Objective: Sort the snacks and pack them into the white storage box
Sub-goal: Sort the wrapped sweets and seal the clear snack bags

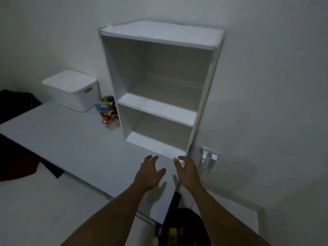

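Note:
A white storage box (71, 89) with its lid on stands at the far left of the white table (71, 139), against the wall. A small heap of colourful snack packets (108, 112) lies between the box and a white open shelf unit (159, 89); part of the heap is hidden behind the shelf's side. My left hand (150, 173) hovers over the table's near right corner, fingers spread, holding nothing. My right hand (186, 170) is beside it, also with fingers apart and nothing in it, just in front of the shelf's bottom corner.
The two-compartment shelf unit stands on the table against the wall. A wall socket with white plugs and cables (209, 157) sits right of the shelf's base. A dark bag (182, 226) lies below the table's near edge. Dark cloth (16, 103) is at the left.

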Demonstrator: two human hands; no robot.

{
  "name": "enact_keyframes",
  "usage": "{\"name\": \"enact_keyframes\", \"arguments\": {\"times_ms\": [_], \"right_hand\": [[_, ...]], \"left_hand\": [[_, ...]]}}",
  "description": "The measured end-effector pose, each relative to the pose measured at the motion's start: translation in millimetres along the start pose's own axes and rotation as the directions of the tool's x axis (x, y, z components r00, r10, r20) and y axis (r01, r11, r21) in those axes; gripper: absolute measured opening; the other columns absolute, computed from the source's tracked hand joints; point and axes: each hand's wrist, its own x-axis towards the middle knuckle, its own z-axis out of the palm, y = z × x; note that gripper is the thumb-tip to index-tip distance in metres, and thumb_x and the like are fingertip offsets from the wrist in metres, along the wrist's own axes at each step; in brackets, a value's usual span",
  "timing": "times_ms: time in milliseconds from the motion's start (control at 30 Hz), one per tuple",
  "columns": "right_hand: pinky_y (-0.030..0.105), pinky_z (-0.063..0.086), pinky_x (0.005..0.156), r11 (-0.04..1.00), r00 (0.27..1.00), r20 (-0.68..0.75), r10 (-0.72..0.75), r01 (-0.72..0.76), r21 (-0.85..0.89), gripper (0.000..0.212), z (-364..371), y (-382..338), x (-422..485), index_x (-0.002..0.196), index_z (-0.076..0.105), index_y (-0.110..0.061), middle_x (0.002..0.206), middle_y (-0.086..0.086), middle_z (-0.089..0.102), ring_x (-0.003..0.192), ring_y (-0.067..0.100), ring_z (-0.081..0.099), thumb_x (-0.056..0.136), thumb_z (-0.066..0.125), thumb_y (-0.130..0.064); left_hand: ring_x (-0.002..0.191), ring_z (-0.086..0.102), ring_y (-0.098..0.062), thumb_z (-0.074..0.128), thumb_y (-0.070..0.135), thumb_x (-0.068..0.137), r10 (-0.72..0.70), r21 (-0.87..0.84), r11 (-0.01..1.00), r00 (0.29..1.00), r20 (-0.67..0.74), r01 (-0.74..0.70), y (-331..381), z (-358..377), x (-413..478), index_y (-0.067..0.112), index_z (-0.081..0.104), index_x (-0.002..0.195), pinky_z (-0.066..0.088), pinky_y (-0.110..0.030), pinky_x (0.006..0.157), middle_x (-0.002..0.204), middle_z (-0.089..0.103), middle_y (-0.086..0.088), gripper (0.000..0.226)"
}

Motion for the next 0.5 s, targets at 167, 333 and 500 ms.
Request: {"name": "enact_keyframes", "arguments": {"times_ms": [167,333,500], "right_hand": [[0.029,0.039,0.106,0.993,0.995,0.016,-0.1,0.101,-0.055,0.041,101,-73,-3,0.127,0.059,-0.015,0.133,0.002,0.054,0.124,0.017,0.051,0.096,0.055,-0.042],[0.029,0.04,0.105,0.983,0.982,0.062,-0.178,0.18,-0.029,0.043,200,-147,-17,0.128,0.058,-0.015,0.135,0.003,0.053,0.125,0.017,0.051,0.096,0.053,-0.044],[0.024,0.037,0.098,0.968,0.965,0.102,-0.242,0.247,-0.035,0.043,273,-207,-20,0.127,0.057,-0.017,0.135,0.002,0.053,0.123,0.017,0.051,0.096,0.052,-0.045]], "left_hand": [[0.144,0.029,-0.029,0.057,0.048,0.092,-0.013,-0.027,1.0,0.995,-0.097,0.011,-78,-98,-3,0.019,0.03,0.152,0.03,-0.043,0.115,0.16,0.022,-0.011,0.072],[0.144,0.028,-0.029,0.056,0.047,0.093,-0.008,0.002,1.0,0.985,-0.175,0.009,-145,-197,-13,0.018,0.03,0.151,0.031,-0.043,0.114,0.159,0.023,-0.012,0.07],[0.144,0.028,-0.028,0.055,0.048,0.093,-0.001,0.041,0.999,0.969,-0.248,0.011,-194,-276,-12,0.019,0.031,0.151,0.03,-0.043,0.114,0.158,0.024,-0.011,0.069]]}}
